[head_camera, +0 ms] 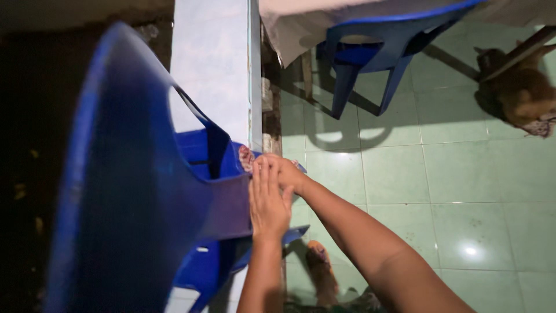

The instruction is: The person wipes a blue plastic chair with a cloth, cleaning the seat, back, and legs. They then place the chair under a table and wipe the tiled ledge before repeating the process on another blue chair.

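At frame centre, left hand (269, 203) lies flat, fingers open, on the blue chair (145, 197); right hand (284, 171) grips its edge (the tilted chair might slip).

Both hands sit at the front edge of the near blue plastic chair (133, 191), left hand (267, 203) flat on the seat edge, right hand (284, 171) just above it, touching. Chair back fills the whole left side, no passage there. Pale pillar (211, 64) stands right behind the chair, blocks upward. Green tiled floor (452, 191) to the right is open, wide room for an arm. Person's foot (321, 272) below the hands, close. Second blue chair (376, 52) and a cloth-covered worktop (301, 23) top centre, well apart. Dog (518, 87) lies at top right, well apart.
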